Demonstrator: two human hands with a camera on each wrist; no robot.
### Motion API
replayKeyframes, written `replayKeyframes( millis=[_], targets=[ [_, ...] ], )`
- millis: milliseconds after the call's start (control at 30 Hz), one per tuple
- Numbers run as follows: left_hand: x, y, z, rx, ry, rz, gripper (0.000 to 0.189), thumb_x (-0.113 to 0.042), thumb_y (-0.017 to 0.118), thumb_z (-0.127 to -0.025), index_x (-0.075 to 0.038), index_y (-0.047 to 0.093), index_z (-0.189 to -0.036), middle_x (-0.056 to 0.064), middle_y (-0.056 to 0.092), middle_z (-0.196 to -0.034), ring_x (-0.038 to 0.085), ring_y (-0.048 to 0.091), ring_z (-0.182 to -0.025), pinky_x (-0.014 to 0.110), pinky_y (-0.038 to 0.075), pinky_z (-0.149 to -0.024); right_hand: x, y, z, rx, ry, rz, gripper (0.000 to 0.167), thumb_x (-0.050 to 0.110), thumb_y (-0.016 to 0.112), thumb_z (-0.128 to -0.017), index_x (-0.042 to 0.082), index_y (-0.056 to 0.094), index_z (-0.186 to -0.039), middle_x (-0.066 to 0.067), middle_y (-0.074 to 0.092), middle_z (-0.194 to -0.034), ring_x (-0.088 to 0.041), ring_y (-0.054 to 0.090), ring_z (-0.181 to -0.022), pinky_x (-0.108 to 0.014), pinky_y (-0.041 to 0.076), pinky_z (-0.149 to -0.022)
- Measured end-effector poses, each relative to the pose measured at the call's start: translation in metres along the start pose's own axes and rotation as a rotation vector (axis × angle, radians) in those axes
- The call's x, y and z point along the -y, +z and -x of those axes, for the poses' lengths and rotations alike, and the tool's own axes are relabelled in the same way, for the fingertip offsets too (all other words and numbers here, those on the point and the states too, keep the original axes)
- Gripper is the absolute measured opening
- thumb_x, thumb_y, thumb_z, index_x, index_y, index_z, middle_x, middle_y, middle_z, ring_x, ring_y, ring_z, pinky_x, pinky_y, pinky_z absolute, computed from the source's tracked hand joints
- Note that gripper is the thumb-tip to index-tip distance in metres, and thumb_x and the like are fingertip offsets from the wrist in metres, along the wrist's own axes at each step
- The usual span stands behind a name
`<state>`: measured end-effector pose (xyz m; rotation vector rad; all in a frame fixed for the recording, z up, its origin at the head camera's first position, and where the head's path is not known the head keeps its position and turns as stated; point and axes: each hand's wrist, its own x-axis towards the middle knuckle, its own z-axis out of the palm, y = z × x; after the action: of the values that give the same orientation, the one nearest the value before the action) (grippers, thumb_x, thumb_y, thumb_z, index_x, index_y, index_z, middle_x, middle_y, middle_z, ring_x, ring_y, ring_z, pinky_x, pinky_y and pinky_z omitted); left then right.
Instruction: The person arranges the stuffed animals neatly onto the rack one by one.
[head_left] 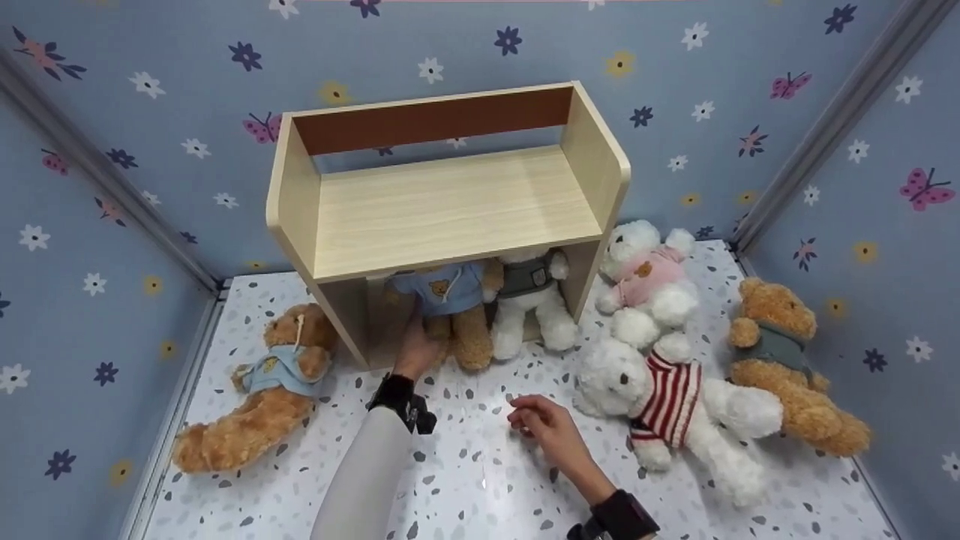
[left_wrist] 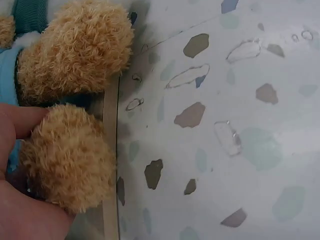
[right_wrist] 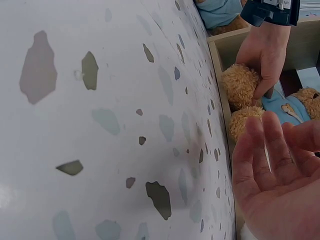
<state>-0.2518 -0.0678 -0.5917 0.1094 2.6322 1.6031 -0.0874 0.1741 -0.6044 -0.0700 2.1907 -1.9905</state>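
Note:
On the lower level of a wooden shelf [head_left: 457, 206], a brown teddy bear [head_left: 471, 337] in a light blue hoodie stands beside a white teddy bear [head_left: 525, 311] in a grey vest. The shelf's upper board hides both heads. My left hand [head_left: 420, 346] grips one leg of the brown bear; in the left wrist view, thumb and fingers [left_wrist: 30, 120] go round that curly leg [left_wrist: 70, 160]. My right hand [head_left: 551, 431] hovers over the floor in front of the shelf, fingers loosely bent and holding nothing. In the right wrist view its fingers [right_wrist: 280, 155] are spread slightly.
A brown bear [head_left: 277, 382] in a blue hoodie lies left of the shelf. To the right are a white bear [head_left: 649, 274] in pink, a white bear [head_left: 679, 401] in red stripes and a brown bear [head_left: 780, 360] in a grey vest. Flowered walls [head_left: 450, 45] enclose the speckled floor [head_left: 465, 465].

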Motion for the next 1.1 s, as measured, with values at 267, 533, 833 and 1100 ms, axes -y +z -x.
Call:
replayKeyframes(
  millis=[267, 533, 833, 1100],
  targets=[
    [0.001, -0.003, -0.001, -0.014, 0.015, -0.014, 0.087, 0.009, 0.054, -0.091, 0.003, 0.008, -0.164, 0.028, 0.015, -0.168, 0.043, 0.030, -0.149, 0.051, 0.037, -0.116, 0.000, 0.001, 0.001, -0.002, 0.018, -0.036, 0.029, 0.005, 0.050, -0.108, -0.014, 0.059, -0.128, -0.022, 0.071, -0.108, -0.040, 0.069, -0.101, -0.054, 0.058, -0.088],
    [0.006, 0.005, 0.010, -0.080, -0.027, 0.119, 0.090, -0.008, 0.066, -0.098, -0.002, 0.007, -0.166, 0.027, 0.017, -0.168, 0.039, 0.024, -0.153, 0.048, 0.023, -0.124, 0.000, -0.001, 0.000, -0.041, -0.100, 0.119, 0.025, 0.003, 0.052, -0.106, -0.008, 0.063, -0.126, -0.024, 0.070, -0.113, -0.038, 0.069, -0.099, -0.046, 0.060, -0.084],
    [0.016, 0.005, 0.025, -0.063, 0.081, 0.135, 0.092, 0.004, 0.066, -0.089, -0.003, 0.015, -0.165, 0.024, 0.016, -0.169, 0.039, 0.019, -0.155, 0.051, 0.018, -0.125, 0.012, 0.029, -0.060, -0.210, -0.686, 1.198, 0.034, 0.012, 0.081, -0.088, 0.019, 0.074, -0.121, -0.012, 0.064, -0.134, -0.034, 0.063, -0.106, -0.047, 0.056, -0.075],
    [0.023, 0.000, 0.048, -0.034, 0.101, 0.044, 0.054, 0.006, 0.060, -0.096, 0.002, 0.049, -0.149, 0.033, 0.026, -0.162, 0.046, 0.030, -0.149, 0.056, 0.035, -0.117, 0.012, 0.039, -0.107, -0.280, -0.816, 1.273, 0.040, 0.033, 0.089, -0.080, 0.025, 0.078, -0.117, -0.013, 0.069, -0.126, -0.040, 0.064, -0.113, -0.060, 0.053, -0.085]
  ],
)
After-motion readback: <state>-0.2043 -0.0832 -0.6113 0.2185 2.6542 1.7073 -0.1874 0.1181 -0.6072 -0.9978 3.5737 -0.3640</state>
